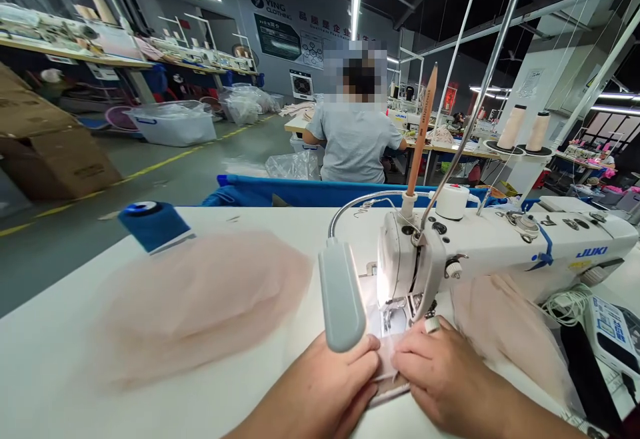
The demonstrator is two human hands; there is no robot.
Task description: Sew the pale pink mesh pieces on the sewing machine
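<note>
In front of me stands a white sewing machine (500, 246), its needle area lit by a grey lamp (342, 296) on a bendy neck. A strip of sheer pale pink fabric (386, 359) lies under the presser foot (400, 319). My left hand (340, 376) is closed on the left edge of this fabric, partly below the lamp. From the right, my right hand (440, 366) pinches the same piece close to the needle. More sheer pink fabric (200, 299) spreads over the table at the left, and another pink pile (510, 332) lies under the machine arm.
A blue thread cone (157, 226) lies at the table's far left. A pencil (423, 126) stands upright on the machine head. To the right are a control box (613, 332) and a coiled cable (567, 302). Ahead, a person in a grey shirt (353, 139) sits facing away.
</note>
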